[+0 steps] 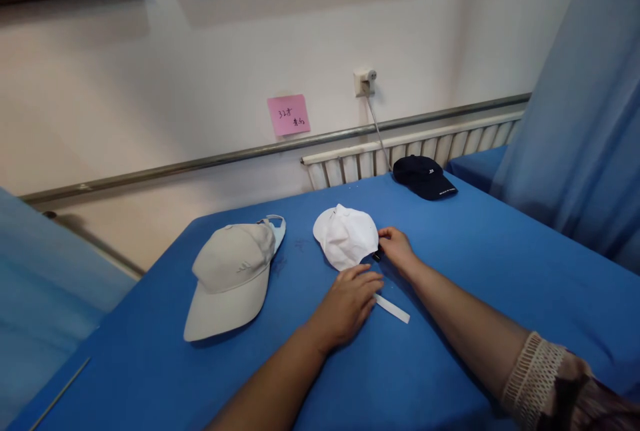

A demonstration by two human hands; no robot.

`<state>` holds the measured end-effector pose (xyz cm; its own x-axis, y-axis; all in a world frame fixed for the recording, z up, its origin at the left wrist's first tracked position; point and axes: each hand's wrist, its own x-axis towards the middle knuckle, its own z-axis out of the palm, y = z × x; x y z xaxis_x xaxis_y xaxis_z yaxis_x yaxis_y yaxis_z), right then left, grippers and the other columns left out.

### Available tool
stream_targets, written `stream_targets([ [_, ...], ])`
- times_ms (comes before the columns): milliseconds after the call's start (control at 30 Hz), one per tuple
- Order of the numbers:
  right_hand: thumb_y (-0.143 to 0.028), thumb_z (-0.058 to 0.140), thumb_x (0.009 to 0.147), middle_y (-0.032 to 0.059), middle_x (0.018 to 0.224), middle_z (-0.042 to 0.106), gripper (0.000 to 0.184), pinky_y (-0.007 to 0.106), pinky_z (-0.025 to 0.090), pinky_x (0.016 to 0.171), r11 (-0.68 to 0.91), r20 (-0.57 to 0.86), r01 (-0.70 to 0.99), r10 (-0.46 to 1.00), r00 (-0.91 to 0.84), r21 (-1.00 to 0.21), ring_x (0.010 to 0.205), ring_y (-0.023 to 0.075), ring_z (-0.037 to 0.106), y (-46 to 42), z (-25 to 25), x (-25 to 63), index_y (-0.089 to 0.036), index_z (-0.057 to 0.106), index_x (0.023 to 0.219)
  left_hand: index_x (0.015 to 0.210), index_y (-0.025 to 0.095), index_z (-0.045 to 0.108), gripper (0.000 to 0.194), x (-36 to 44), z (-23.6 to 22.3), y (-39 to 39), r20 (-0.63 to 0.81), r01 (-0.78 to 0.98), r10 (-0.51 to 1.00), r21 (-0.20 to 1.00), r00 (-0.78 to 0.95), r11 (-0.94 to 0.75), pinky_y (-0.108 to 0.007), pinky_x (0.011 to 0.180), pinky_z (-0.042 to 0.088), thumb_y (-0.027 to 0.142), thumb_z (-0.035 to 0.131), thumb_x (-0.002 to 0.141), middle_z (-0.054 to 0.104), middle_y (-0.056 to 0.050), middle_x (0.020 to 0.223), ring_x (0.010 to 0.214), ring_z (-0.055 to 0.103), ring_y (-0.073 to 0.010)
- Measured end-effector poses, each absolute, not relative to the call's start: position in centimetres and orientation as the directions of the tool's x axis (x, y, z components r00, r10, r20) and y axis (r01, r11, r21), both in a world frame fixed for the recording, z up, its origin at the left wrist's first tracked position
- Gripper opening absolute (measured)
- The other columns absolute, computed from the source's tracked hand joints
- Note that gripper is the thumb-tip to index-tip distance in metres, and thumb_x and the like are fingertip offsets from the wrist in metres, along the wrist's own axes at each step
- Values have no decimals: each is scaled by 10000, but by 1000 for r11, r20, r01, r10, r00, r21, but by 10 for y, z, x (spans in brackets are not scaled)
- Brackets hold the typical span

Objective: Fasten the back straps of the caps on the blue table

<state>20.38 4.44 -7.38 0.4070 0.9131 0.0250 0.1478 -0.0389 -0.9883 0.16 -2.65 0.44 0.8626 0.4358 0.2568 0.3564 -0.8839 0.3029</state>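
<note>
A white baseball cap (347, 234) lies on the blue-covered bed, its brim toward the left and its back opening toward me. My left hand (350, 301) is closed at the cap's near edge, fingers curled over it and thumb hidden. From beneath that hand a loose white strap (393, 309) sticks out to the right. My right hand (399, 249) pinches the right rear edge of the cap, beside a small dark buckle (377, 256). To the left rests a beige cap (233, 264), brim toward me, with its back strap standing up.
A navy cap (423, 176) sits at the far edge of the blue surface (475, 271). Behind are a radiator (350, 166), a metal rail (220, 158), a plugged-in socket (364, 83) and a pink note (289, 115). Blue curtains (590, 111) hang on both sides.
</note>
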Motion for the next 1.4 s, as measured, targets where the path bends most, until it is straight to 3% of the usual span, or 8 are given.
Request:
stream_targets([
  [167, -177, 476, 667, 33, 717, 671, 209, 266, 476, 588, -69, -3, 149, 915, 404, -986, 624, 165, 635, 43, -69, 200, -172, 618, 820, 862, 194, 639, 183, -8, -5, -10, 151, 444, 482, 229, 863, -866, -361, 875, 415, 295, 499, 923, 640, -63, 905, 916, 559, -205],
  [400, -120, 471, 640, -24, 515, 575, 154, 237, 398, 502, -57, 21, 265, 959, 283, -963, 478, 135, 541, 37, -67, 198, -198, 597, 681, 822, 203, 656, 194, -44, -2, 19, 222, 651, 715, 300, 663, -697, -325, 735, 420, 278, 495, 902, 657, -46, 773, 744, 583, -197],
  [667, -212, 659, 659, -28, 655, 644, 76, 242, 389, 587, 52, 68, 448, 998, 18, -892, 592, 135, 549, 17, -54, 194, -213, 625, 728, 928, 214, 673, 207, -47, -2, 22, 197, 636, 758, 437, 622, -636, -309, 764, 462, 254, 472, 896, 698, -52, 910, 844, 624, -200],
  [833, -441, 806, 588, 8, 789, 644, 371, 274, 371, 625, 178, 157, 677, 983, -93, -714, 689, 175, 556, 1, -39, 188, -230, 624, 833, 925, 201, 663, 183, -46, -2, 19, 232, 652, 787, 453, 572, -608, -317, 783, 467, 214, 485, 881, 694, -48, 902, 858, 623, -201],
  [1033, -317, 673, 755, 31, 844, 647, 160, 274, 346, 641, 186, 132, 777, 982, -133, -601, 728, 175, 561, 0, -35, 181, -219, 588, 849, 983, 204, 658, 189, -42, -11, 17, 280, 632, 780, 466, 559, -620, -332, 845, 463, 204, 499, 881, 691, -51, 970, 911, 619, -199],
  [1133, -223, 569, 812, 33, 838, 646, 25, 261, 349, 655, 207, 141, 765, 978, -153, -610, 728, 156, 556, 4, -38, 184, -201, 582, 816, 996, 205, 654, 190, -40, -14, 15, 277, 620, 765, 457, 582, -637, -333, 865, 455, 206, 501, 884, 686, -51, 984, 931, 611, -198],
  [1267, -201, 528, 824, 18, 779, 639, 77, 254, 361, 660, 193, 137, 666, 981, -137, -721, 721, 149, 554, 11, -48, 188, -194, 582, 769, 997, 202, 650, 188, -38, -12, 13, 256, 611, 754, 457, 605, -646, -333, 874, 446, 213, 495, 892, 686, -53, 983, 935, 604, -198],
  [1400, -269, 565, 797, -16, 643, 589, 98, 245, 375, 597, 77, 47, 312, 993, -104, -947, 597, 124, 523, 17, -54, 188, -187, 560, 743, 1001, 203, 654, 178, -37, -8, 12, 228, 625, 767, 464, 600, -628, -344, 883, 434, 258, 528, 888, 687, -53, 983, 935, 602, -205],
])
